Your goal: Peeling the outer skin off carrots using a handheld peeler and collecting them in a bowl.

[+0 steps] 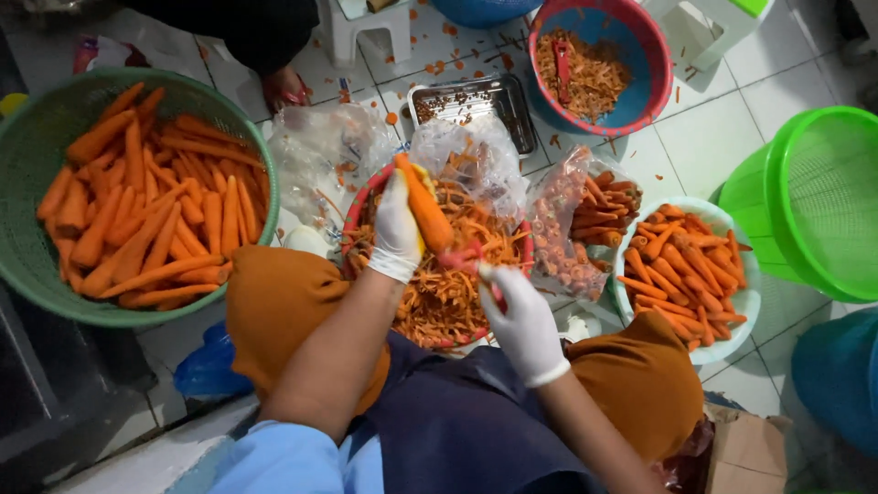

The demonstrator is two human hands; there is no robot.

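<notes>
The gloved left hand (396,229) is gripping a carrot (423,212) tight, tilting it over the peel bowl (358,203). The gloved right hand (523,322) is closing around a red peeler (468,261), pressing it against the carrot's lower end. Peeled carrots are lying in the green basket (37,265) at left.

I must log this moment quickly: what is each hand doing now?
Left hand: closed on a carrot.
Right hand: closed on a red peeler, at the carrot's lower end.

White tiled floor (722,137), orange scraps scattered; white plastic stool (370,27) at top; even light.
</notes>
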